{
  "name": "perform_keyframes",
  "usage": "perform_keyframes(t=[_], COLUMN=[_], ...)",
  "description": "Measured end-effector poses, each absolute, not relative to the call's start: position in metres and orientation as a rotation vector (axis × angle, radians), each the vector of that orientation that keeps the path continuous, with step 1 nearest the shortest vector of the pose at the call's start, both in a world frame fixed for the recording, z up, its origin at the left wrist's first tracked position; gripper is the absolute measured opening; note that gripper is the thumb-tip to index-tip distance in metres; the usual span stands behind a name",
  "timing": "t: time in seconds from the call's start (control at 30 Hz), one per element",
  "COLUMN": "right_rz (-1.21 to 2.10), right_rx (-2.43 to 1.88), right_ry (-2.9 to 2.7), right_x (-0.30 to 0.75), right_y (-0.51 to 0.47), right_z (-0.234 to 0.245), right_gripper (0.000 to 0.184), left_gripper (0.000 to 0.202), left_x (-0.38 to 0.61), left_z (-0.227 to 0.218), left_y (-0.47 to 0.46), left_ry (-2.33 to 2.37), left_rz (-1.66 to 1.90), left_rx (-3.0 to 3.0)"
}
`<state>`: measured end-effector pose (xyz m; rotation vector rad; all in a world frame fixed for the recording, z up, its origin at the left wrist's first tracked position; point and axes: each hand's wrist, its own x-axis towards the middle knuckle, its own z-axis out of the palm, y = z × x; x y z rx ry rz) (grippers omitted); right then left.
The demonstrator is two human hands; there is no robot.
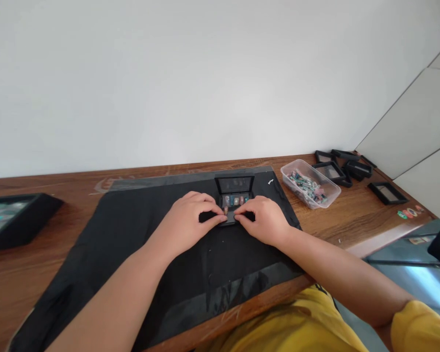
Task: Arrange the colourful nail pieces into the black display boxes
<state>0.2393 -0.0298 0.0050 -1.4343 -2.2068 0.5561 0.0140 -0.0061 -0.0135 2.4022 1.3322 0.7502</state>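
A small black case (235, 185) stands with its windowed lid raised, holding a row of press-on nails (236, 200) in pink, blue and pale tones. My left hand (190, 217) reaches its lower left part, thumb and index finger pinched about a brownish press-on nail (226, 210). On the other side, my right hand (266, 217) has thumb and index finger together over the case's lower right part. Whatever lies between those right fingertips is too small to make out. My fingers hide parts of the tray and its side edges.
A black mat (131, 244) covers part of the wooden table (76, 195). To the right stands a clear plastic tub (332, 193) of small colourful packets, with several black cases (330, 171) behind it. Another black box (32, 220) is at far left. A white wall (168, 88) rises behind.
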Motion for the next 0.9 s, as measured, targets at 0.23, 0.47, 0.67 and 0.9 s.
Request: perform_keyframes(t=[0.23, 0.47, 0.67, 0.9], right_rz=[0.581, 0.667, 0.992, 1.291], right_rx=[-1.402, -1.307, -1.205, -1.158], right_ry=[-2.212, -2.132, -1.869, -1.729], right_x=[0.239, 0.243, 0.248, 0.254], right_y=[-0.029, -0.031, -0.030, -0.027], right_z=[0.006, 0.005, 0.003, 0.001], right_gripper=[0.013, 0.014, 0.014, 0.031], left_gripper=[0.041, 0.032, 0.026, 0.031], left_x=[0.014, 0.019, 0.036, 0.034], left_z=[-0.013, -0.010, -0.004, -0.008], left_y=[-0.007, -0.011, -0.024, -0.022], left_ry=[1.331, 1.345, 1.281, 1.326], left_rz=[0.749, 0.771, 1.018, 1.056], left_rx=[2.389, 2.393, 2.420, 2.368])
